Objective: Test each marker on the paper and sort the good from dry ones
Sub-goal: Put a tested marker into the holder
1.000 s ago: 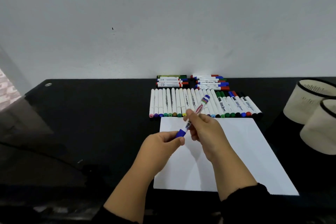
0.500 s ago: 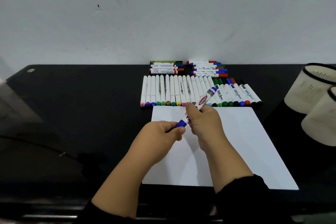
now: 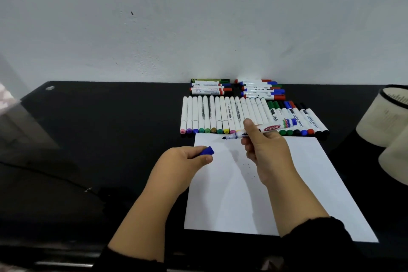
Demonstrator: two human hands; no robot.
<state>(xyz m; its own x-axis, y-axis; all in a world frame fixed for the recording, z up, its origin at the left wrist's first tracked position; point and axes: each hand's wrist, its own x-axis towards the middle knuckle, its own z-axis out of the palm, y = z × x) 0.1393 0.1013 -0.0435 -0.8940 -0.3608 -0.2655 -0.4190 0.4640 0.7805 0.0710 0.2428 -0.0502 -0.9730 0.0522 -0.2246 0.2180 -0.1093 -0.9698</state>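
Hands are working over the white paper (image 3: 254,194). Left hand (image 3: 185,161) is pinching the blue cap (image 3: 208,151). Right hand (image 3: 265,150) is gripping the open marker (image 3: 268,128), its tip hanging just above the paper's far edge.

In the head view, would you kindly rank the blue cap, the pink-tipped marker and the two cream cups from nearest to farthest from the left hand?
1. Blue cap: pinched in the left hand itself.
2. Pink-tipped marker: left end of the row, beyond the hand.
3. Cream cups: far right edge of the table.
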